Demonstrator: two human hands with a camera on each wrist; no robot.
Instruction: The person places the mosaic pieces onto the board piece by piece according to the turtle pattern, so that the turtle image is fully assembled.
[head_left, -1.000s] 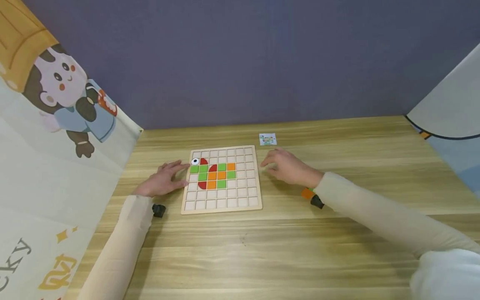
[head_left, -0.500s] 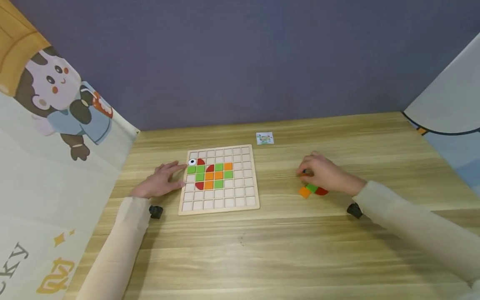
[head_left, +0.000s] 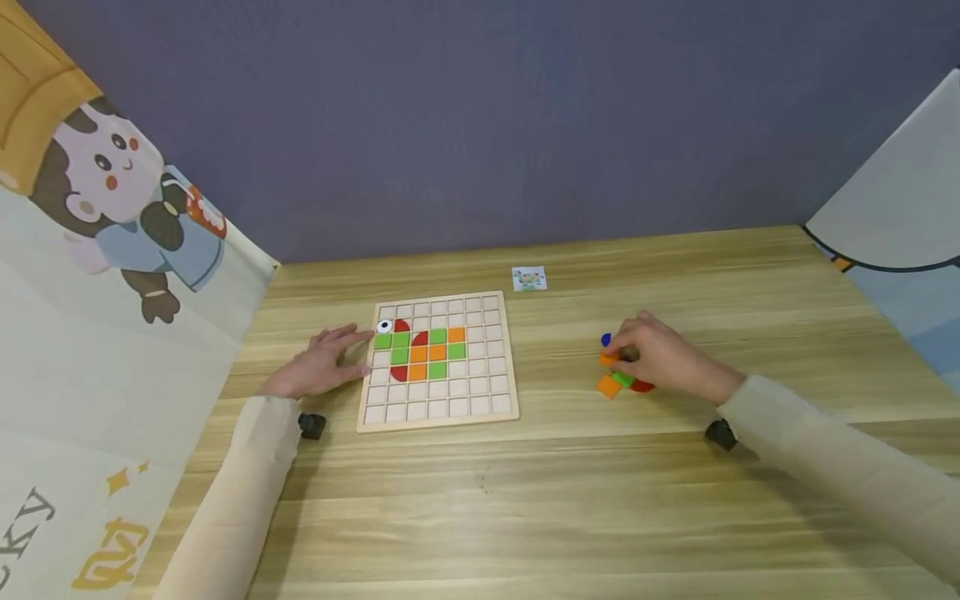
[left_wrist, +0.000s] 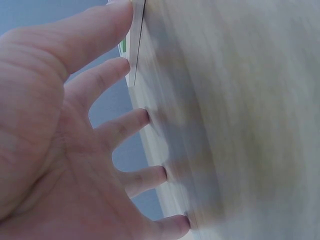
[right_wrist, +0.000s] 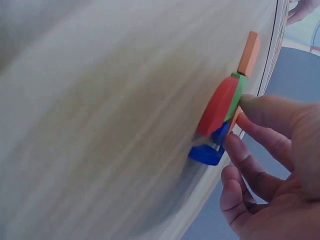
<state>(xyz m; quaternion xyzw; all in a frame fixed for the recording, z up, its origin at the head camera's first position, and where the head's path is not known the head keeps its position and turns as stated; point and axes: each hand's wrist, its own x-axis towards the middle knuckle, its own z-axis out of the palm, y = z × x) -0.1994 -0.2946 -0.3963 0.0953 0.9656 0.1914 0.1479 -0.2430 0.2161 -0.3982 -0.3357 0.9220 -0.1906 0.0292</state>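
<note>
My left hand spreads its fingers at the left edge of a wooden grid board, thumb and index fingertip at the rim. In the left wrist view the other fingertips rest on the table. Green, orange and red tiles and a round eye piece fill some of the squares. Over a small pile at the right, my right hand pinches an orange tile between thumb and finger. Around it lie another orange tile, a green tile, a red rounded piece and blue pieces.
A small picture card lies behind the board, toward the back of the wooden table. A dark partition rises at the far edge. A printed cartoon panel stands at the left.
My right hand has gone from beside the board's right edge over to the loose pieces, where its fingertips have come down on an orange tile. My left hand stays at the board.
</note>
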